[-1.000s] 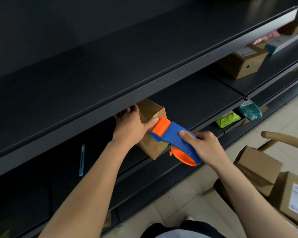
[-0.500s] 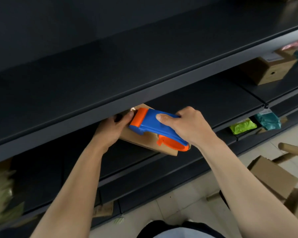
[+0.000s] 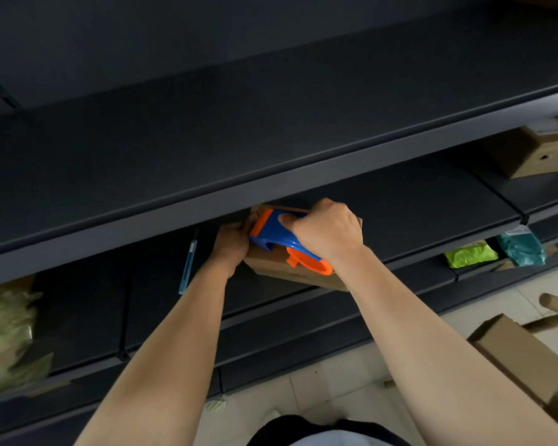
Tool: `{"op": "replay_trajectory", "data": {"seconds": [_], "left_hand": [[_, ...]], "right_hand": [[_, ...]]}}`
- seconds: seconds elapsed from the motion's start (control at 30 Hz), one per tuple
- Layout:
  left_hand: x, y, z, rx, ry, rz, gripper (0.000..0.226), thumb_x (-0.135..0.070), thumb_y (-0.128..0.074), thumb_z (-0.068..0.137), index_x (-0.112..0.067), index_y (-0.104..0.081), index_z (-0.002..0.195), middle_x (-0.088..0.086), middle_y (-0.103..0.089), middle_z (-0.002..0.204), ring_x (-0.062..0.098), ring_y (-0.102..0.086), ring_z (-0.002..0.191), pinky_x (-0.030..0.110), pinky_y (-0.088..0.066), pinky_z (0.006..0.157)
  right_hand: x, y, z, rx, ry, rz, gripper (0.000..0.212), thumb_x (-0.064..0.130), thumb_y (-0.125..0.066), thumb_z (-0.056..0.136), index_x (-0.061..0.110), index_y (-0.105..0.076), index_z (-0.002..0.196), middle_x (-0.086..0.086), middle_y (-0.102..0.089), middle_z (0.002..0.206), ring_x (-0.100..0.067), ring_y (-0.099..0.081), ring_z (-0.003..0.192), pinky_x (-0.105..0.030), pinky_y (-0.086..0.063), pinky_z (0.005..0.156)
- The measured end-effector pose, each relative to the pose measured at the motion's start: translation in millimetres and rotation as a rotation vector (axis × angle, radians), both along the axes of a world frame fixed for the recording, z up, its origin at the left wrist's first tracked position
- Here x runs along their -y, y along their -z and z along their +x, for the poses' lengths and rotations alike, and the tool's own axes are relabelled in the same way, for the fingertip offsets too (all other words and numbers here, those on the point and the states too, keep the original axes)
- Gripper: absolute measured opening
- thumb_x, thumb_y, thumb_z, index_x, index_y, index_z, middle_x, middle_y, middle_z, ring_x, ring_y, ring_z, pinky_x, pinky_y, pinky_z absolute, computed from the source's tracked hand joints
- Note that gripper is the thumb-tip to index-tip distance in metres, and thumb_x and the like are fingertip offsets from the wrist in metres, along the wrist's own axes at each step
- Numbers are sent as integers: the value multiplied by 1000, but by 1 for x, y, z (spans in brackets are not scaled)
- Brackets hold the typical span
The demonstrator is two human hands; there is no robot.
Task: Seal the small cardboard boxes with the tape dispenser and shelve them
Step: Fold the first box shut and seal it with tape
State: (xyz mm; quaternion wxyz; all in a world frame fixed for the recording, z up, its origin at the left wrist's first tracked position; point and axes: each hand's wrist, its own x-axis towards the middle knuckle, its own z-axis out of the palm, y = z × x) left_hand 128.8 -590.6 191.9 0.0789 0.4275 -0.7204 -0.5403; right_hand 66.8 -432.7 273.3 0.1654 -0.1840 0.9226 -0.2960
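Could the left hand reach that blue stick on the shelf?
Probably yes: the blue stick lies just beside the left hand, nothing between, though that hand holds the box.

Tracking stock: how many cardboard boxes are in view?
3: centre box under the tape dispenser; shelf box upper right; floor box lower right. More may be hidden.
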Motion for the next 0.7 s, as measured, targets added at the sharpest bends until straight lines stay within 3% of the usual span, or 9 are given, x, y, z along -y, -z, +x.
{"op": "replay_trajectory", "data": {"seconds": [0.07,0.13,0.27,0.33,0.4,0.47,0.57,0.7], "left_hand": [[-5,0,-6,-26,-25,56,36,-39,-51,95,-7,-66,102,14,-65,102,24,-60,94,32,-45,78],[-6,0,-12,-67,-50,91,34,-37,-55,94,-8,-66,109,10,-65,105,21,-60,95,32,-46,79],[-11,3,-27,-64,-12,-43,23,-31,-58,93,-10,-67,94,1,-63,89,18,-60,94,23,-42,69],[-13,4,-32,-30,39,-163,25,-33,-56,94,-11,-64,83,0,-62,82,23,-62,96,27,-43,71],[-12,6,-33,15,86,-243,29,-36,-54,94,-12,-63,81,6,-64,86,26,-62,95,32,-44,78],[-10,7,-31,24,92,-237,32,-38,-54,94,-11,-66,84,7,-65,90,23,-62,91,29,-42,75],[-10,8,-32,22,84,-273,38,-41,-55,93,-6,-70,93,9,-68,93,19,-62,86,26,-42,69],[-15,6,-33,51,114,-347,34,-40,-53,94,-14,-64,74,4,-65,80,17,-60,77,24,-41,59]], "right_hand": [[-1,-1,-7,9,0,11,55,58,-57,85,8,-62,107,-11,-63,98,-32,-62,98,-31,-45,73],[-4,-2,-16,30,7,9,54,58,-58,84,10,-64,108,-9,-61,96,-31,-62,95,-31,-45,72],[-19,3,-33,92,45,-1,64,65,-61,77,13,-62,113,-10,-63,101,-28,-61,91,-32,-49,75],[-35,3,-45,103,75,27,70,69,-63,71,12,-63,112,-12,-65,105,-31,-63,96,-31,-49,75],[-63,-2,-58,108,73,114,64,69,-65,72,8,-63,89,-10,-64,87,-27,-62,78,-27,-41,61],[-103,-7,-67,138,69,179,60,66,-66,74,7,-57,70,-7,-58,69,-21,-54,62,-29,-33,51],[-170,-5,-78,194,128,192,56,61,-69,73,6,-64,68,-8,-62,66,-22,-56,60,-32,-35,57],[-213,10,-82,291,206,127,42,53,-74,72,12,-72,70,-6,-67,66,-22,-61,63,-30,-41,60]]}}
